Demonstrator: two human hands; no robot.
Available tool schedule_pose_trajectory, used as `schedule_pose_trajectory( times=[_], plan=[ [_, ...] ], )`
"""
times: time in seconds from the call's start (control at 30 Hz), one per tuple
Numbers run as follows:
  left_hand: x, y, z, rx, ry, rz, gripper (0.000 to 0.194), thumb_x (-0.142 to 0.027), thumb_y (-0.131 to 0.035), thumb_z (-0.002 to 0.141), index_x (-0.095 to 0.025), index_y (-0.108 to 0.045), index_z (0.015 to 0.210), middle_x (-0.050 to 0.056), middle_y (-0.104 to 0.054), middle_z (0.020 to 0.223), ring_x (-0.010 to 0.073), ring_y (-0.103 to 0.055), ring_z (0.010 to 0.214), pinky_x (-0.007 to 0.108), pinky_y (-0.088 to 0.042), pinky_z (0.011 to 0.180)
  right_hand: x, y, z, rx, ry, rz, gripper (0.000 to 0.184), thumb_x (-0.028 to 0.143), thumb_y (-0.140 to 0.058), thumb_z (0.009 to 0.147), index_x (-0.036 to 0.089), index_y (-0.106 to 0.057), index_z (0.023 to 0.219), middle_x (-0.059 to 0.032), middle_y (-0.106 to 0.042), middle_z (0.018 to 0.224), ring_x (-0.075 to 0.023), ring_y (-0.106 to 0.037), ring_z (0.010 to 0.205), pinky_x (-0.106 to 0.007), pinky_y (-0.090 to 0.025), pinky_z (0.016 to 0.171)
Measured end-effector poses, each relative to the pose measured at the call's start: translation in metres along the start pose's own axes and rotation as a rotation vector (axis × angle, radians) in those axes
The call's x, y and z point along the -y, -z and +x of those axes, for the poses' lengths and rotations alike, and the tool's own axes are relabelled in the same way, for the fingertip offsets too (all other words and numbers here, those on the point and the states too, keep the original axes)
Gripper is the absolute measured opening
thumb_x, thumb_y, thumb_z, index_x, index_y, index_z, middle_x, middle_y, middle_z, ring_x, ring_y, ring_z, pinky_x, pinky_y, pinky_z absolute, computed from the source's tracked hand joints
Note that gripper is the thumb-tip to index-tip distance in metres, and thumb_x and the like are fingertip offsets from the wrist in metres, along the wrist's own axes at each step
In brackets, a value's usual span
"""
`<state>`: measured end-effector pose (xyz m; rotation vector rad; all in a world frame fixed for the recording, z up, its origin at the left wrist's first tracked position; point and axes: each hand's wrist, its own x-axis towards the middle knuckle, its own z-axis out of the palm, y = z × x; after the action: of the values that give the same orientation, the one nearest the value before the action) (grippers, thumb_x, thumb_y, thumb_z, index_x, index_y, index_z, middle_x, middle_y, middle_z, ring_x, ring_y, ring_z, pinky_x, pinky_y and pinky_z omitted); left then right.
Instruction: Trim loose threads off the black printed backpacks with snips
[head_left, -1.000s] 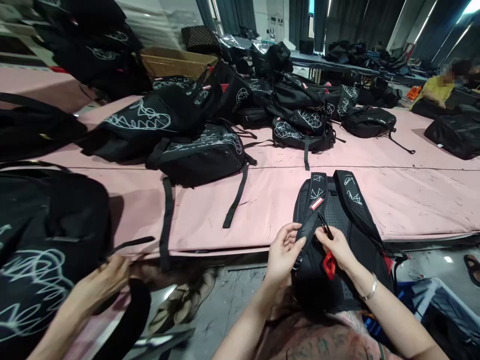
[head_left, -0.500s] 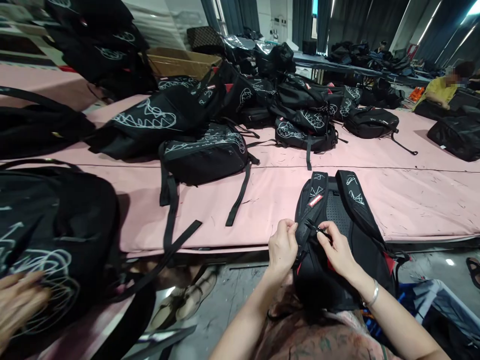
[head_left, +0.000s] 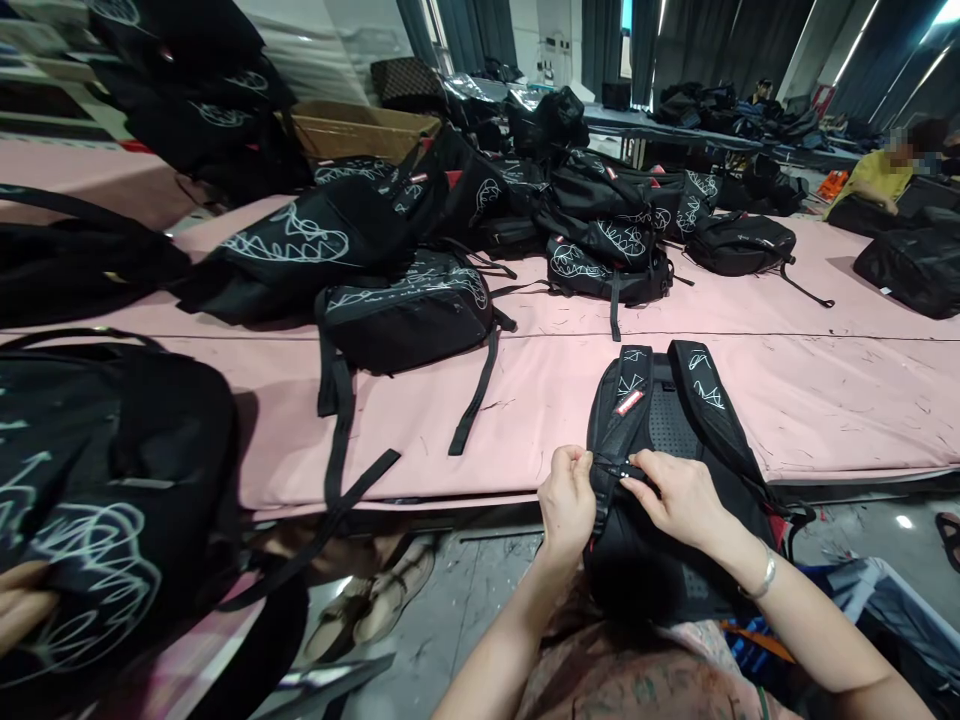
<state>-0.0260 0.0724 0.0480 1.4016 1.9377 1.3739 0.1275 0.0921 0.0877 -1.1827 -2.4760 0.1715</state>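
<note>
Your left hand (head_left: 568, 505) is at the left edge of the black backpack (head_left: 637, 585) in front of you. Thumb and fingertips are pressed together there; you cannot tell from this view what lies between them. Your right hand (head_left: 686, 500) has its grip closed, pinching a small black tool (head_left: 621, 471) between thumb and fingers. The tool's end points left, close to your left fingertips, over the lower part of the left shoulder strap (head_left: 636, 368). A bracelet (head_left: 766, 578) is on your right wrist.

Position of the backpack: tilted, its lower end near your lap, its upper end against the near edge of the pink bench (head_left: 517, 420). Its back panel faces up toward you. The left shoulder strap carries white line markings and a red label (head_left: 630, 402); the right shoulder strap (head_left: 701, 378) has white markings too.

Surroundings: to your left stands a large backpack (head_left: 176, 440) with white scribble lines, a co-worker's hand (head_left: 26, 605) touching its front; that hand is cut by the frame edge, so its grip cannot be told. Farther over the bench, a backpack with hanging straps (head_left: 412, 325) lies on its own side of a heap of black bags (head_left: 607, 250). A cardboard box (head_left: 360, 130) sits behind.
</note>
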Motion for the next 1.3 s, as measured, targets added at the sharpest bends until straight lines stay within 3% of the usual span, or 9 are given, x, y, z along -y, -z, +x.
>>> schedule_pose_trajectory(
  times=[0.17,0.3,0.37,0.47,0.53,0.63,0.83,1.0,1.3],
  plan=[
    [-0.002,-0.003,-0.003,-0.012,0.019,-0.035,0.014,-0.026,-0.041,0.083,-0.021,-0.05,0.074,0.0,-0.057,0.067,0.0132,-0.053,0.058,0.024,-0.037,0.059,-0.001,0.0,0.002,0.005,0.016,-0.014,0.023,0.034,-0.041,0.091,0.019,-0.056,0.085,-0.0027,-0.061,0.068,-0.0136,-0.057,0.061,-0.022,-0.035,0.056],
    [0.003,-0.007,-0.004,-0.047,0.19,-0.306,0.017,-0.035,-0.049,0.081,-0.02,-0.052,0.074,-0.002,-0.056,0.063,0.0115,-0.052,0.056,0.021,-0.038,0.054,-0.009,-0.003,-0.003,-0.075,-0.031,0.216,0.018,0.031,-0.043,0.09,0.019,-0.055,0.083,-0.0012,-0.063,0.071,-0.0116,-0.057,0.061,-0.02,-0.038,0.057],
    [0.004,-0.01,0.002,0.063,0.344,-0.564,0.028,-0.045,-0.049,0.08,-0.018,-0.053,0.073,-0.002,-0.055,0.059,0.01,-0.051,0.05,0.02,-0.038,0.048,-0.015,-0.004,-0.008,-0.148,-0.12,0.332,0.015,0.031,-0.046,0.089,0.019,-0.054,0.085,-0.0005,-0.063,0.073,-0.0105,-0.056,0.059,-0.02,-0.039,0.054],
    [0.002,-0.015,0.02,0.392,0.582,-0.881,0.039,-0.051,-0.054,0.076,-0.012,-0.059,0.082,0.004,-0.064,0.068,0.0118,-0.058,0.053,0.021,-0.046,0.049,-0.024,-0.007,-0.015,-0.238,-0.243,0.397,0.016,0.033,-0.048,0.087,0.019,-0.054,0.088,0.0003,-0.061,0.073,-0.0097,-0.053,0.053,-0.02,-0.039,0.05],
    [0.0,-0.02,0.034,0.579,0.69,-1.014,0.038,-0.043,-0.062,0.073,-0.01,-0.061,0.091,0.01,-0.067,0.081,0.0155,-0.064,0.065,0.025,-0.052,0.059,-0.029,-0.008,-0.018,-0.255,-0.277,0.39,0.016,0.034,-0.05,0.086,0.019,-0.055,0.088,0.0013,-0.06,0.07,-0.0094,-0.051,0.051,-0.02,-0.038,0.049],
    [-0.003,-0.027,0.046,0.699,0.672,-1.101,0.032,-0.023,-0.072,0.065,-0.01,-0.063,0.093,0.009,-0.069,0.081,0.0146,-0.064,0.07,0.024,-0.052,0.068,-0.035,-0.009,-0.017,-0.31,-0.279,0.355,0.017,0.033,-0.051,0.085,0.019,-0.057,0.091,0.0005,-0.06,0.071,-0.0104,-0.052,0.054,-0.022,-0.041,0.053],
    [-0.006,-0.032,0.023,0.675,0.546,-1.142,0.039,-0.017,-0.073,0.062,-0.012,-0.062,0.099,0.006,-0.069,0.078,0.0117,-0.063,0.067,0.02,-0.048,0.067,-0.049,-0.005,-0.019,-0.444,-0.169,0.315,0.018,0.029,-0.055,0.083,0.018,-0.058,0.097,-0.0037,-0.063,0.079,-0.0129,-0.054,0.061,-0.025,-0.045,0.056],
    [-0.002,-0.026,0.008,0.631,0.626,-1.184,0.033,-0.017,-0.073,0.063,-0.012,-0.063,0.094,0.005,-0.069,0.077,0.0115,-0.062,0.066,0.02,-0.047,0.067,-0.056,-0.008,-0.022,-0.4,-0.001,0.248,0.016,0.026,-0.054,0.084,0.018,-0.058,0.098,-0.0041,-0.063,0.074,-0.0142,-0.056,0.061,-0.026,-0.045,0.055],
    [0.0,-0.022,0.01,0.605,0.658,-1.185,0.033,-0.017,-0.073,0.062,-0.012,-0.064,0.094,0.006,-0.069,0.079,0.012,-0.063,0.068,0.021,-0.048,0.069,-0.057,-0.015,-0.007,-0.279,0.103,0.188,0.017,0.028,-0.052,0.086,0.017,-0.058,0.097,-0.0043,-0.063,0.075,-0.0144,-0.058,0.065,-0.026,-0.045,0.059]
  ],
)
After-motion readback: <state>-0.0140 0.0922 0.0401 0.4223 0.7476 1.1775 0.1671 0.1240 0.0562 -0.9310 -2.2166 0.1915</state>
